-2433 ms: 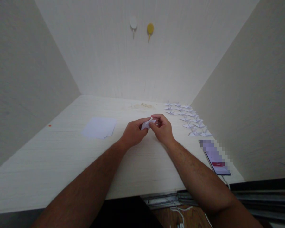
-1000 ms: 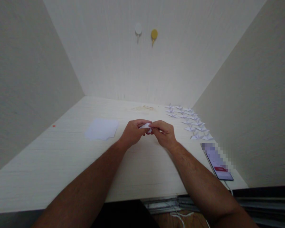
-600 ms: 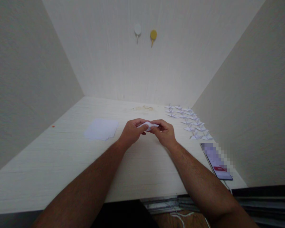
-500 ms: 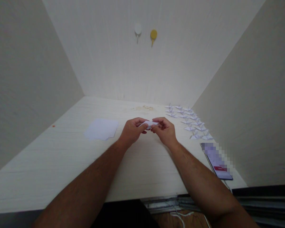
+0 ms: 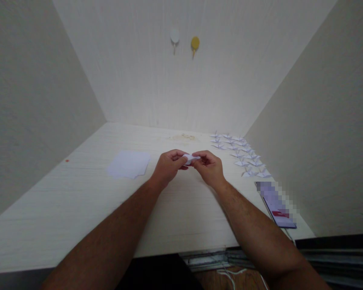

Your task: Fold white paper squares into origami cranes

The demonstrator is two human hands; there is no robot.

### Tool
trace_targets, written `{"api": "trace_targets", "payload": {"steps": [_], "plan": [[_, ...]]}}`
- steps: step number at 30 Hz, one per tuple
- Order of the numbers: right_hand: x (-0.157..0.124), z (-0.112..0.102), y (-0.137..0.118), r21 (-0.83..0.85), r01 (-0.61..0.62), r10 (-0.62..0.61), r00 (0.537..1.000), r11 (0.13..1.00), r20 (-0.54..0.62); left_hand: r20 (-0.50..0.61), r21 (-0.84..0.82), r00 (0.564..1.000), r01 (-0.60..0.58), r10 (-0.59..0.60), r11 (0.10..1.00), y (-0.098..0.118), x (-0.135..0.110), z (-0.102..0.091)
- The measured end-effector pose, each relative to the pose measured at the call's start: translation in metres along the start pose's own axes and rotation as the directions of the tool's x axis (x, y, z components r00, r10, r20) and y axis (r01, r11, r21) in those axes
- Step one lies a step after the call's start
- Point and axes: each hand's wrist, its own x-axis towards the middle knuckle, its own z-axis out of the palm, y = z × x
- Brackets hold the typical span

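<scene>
A small piece of folded white paper [image 5: 190,159] is held between my two hands above the middle of the table. My left hand [image 5: 168,164] pinches its left part, thumb on the near face and fingers behind. On the other side, my right hand [image 5: 210,165] grips the paper's right part between thumb and fingers. The fingertips cover much of the paper, so its exact folds are hard to make out. Several folded white paper cranes [image 5: 237,151] stand in rows to the right of my right hand. Left of my left hand lies a stack of white paper sheets [image 5: 129,163].
A phone [image 5: 275,205], partly blurred out, lies at the table's right edge with a white cable. The pale table [image 5: 87,209] meets walls at the back and both sides. A white hook [image 5: 174,37] and a yellow hook [image 5: 195,42] are on the back wall.
My fingers have shifted slightly on the folded paper, with the right thumb and fingertips closer in. The paper looks a little more tilted. The cranes, sheets and phone have stayed put.
</scene>
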Motion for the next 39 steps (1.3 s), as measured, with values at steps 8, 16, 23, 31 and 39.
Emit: {"api": "trace_targets", "payload": {"steps": [8,16,23,31,39], "plan": [[-0.001,0.000,0.006,-0.020,0.099,-0.100,0.994,0.995,-0.050,0.017,-0.043,0.999,0.043,-0.042,0.998,-0.001,-0.002,0.006],[0.000,0.001,0.001,0.104,0.006,0.001,0.998,0.995,-0.059,0.007,-0.078,0.998,0.066,-0.065,0.995,0.000,-0.002,0.005],[0.000,0.001,-0.005,0.139,-0.035,0.043,0.998,0.990,-0.054,0.008,-0.098,0.998,0.062,-0.062,0.993,-0.001,-0.001,0.004],[0.001,0.002,-0.005,0.126,-0.059,0.070,0.994,0.990,-0.082,0.023,0.009,0.999,0.049,-0.050,0.999,0.004,-0.005,0.006],[0.002,0.000,-0.008,0.115,-0.071,0.083,0.991,0.991,-0.104,0.062,0.102,0.998,-0.001,-0.006,0.995,0.005,-0.007,0.007]]}}
